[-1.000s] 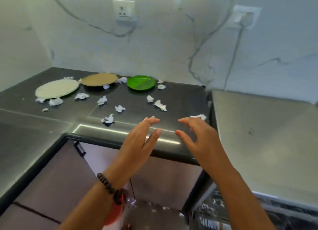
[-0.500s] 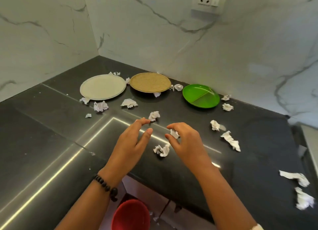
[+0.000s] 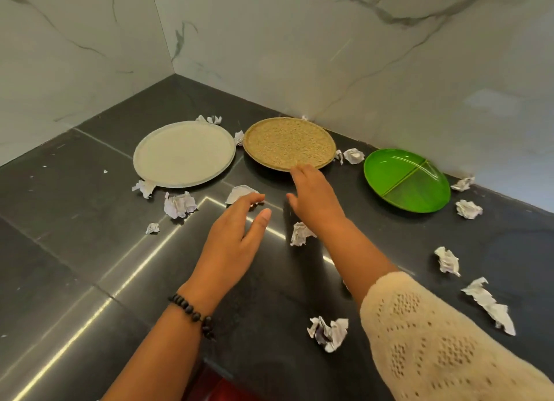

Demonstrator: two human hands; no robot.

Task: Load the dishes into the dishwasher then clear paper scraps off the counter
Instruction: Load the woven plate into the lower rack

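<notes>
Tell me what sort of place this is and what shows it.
Most likely a home kitchen. A dark stone counter runs into a corner of marble-look wall, and three plates sit on it: white, tan and green, with crumpled paper scraps scattered around them.

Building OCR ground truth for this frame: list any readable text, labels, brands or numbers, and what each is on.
None readable.
Crumpled paper scraps: faint dark print marks, too small and blurred to read.
White plate, speckled tan plate, green divided plate: no markings visible.
Black counter, marble wall: no text.
</notes>
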